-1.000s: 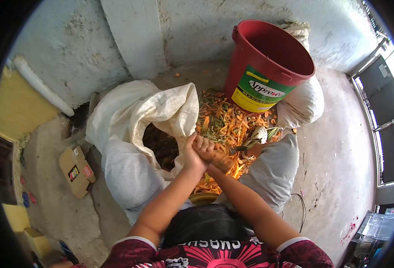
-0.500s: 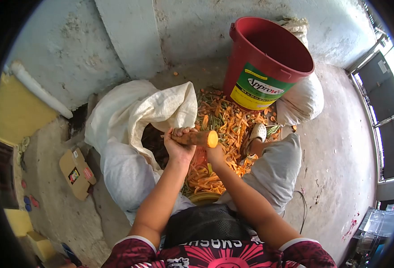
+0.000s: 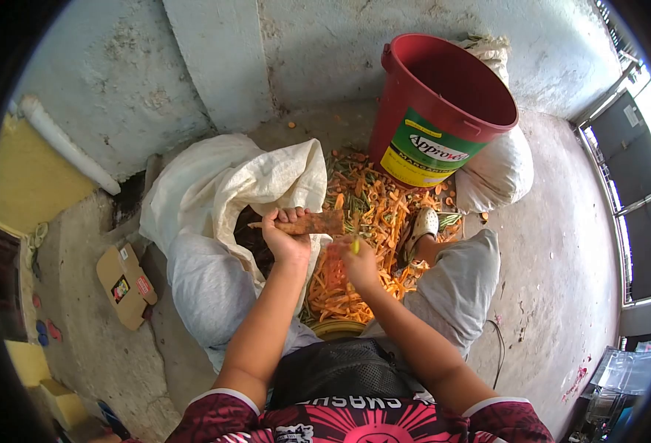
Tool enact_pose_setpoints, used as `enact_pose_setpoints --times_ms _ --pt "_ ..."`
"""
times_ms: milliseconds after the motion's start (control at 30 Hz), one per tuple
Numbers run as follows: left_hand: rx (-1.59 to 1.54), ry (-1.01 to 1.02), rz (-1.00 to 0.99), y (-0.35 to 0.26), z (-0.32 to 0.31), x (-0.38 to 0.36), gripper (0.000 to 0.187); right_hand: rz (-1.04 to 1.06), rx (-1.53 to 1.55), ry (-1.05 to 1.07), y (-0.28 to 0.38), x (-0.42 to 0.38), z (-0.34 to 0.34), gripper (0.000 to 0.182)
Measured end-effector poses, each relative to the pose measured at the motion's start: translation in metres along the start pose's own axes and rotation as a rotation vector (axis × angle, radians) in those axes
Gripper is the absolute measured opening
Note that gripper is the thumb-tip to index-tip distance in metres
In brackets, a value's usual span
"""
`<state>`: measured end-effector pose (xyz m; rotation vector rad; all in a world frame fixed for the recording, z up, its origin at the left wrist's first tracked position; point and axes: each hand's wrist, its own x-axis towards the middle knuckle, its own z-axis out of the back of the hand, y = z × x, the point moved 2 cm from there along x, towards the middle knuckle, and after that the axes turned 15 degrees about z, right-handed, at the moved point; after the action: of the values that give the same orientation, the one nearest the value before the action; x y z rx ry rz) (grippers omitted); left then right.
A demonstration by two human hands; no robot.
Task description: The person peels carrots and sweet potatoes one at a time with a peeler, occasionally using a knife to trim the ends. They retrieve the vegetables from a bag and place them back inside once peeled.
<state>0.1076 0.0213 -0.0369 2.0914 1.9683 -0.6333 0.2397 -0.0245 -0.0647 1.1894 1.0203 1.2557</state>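
Note:
Lying sideways in my left hand (image 3: pixel 288 232) is a large carrot (image 3: pixel 321 223) with brownish, unpeeled skin. Its thin tip points left and its thick end right, and my fingers wrap round the middle. My right hand (image 3: pixel 360 264) is closed on a small yellow-handled tool (image 3: pixel 355 246), just below and right of the carrot's thick end; the tool's working end is blurred. Beneath both hands lies a heap of orange peelings and carrot scraps (image 3: pixel 373 199) with green stems mixed in. To the left, an open white woven sack (image 3: pixel 270 173) gapes beside my left hand.
A red bucket (image 3: pixel 406 88) with a green and yellow label stands beyond the heap. Behind it sits a stuffed white sack (image 3: pixel 499 173). A yellow rim (image 3: pixel 333 327) shows between my legs. Flattened cardboard (image 3: pixel 124 284) lies at left, and a wall (image 3: pixel 325 44) closes the back.
The carrot has swung so its cut orange end no longer faces me, and it sits slightly further left. My right hand has risen a little, bringing the yellow handle up near the carrot.

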Motion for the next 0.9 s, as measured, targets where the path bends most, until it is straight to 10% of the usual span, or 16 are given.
enact_pose_setpoints --times_ms 767,900 --pt "0.329 0.195 -0.169 0.019 0.005 -0.001 0.021 -0.017 -0.026 0.05 -0.024 -0.011 -0.019 0.016" --pt "0.504 0.306 -0.159 0.02 0.003 -0.005 0.023 -0.266 0.06 0.06 -0.02 -0.017 -0.022 0.016"
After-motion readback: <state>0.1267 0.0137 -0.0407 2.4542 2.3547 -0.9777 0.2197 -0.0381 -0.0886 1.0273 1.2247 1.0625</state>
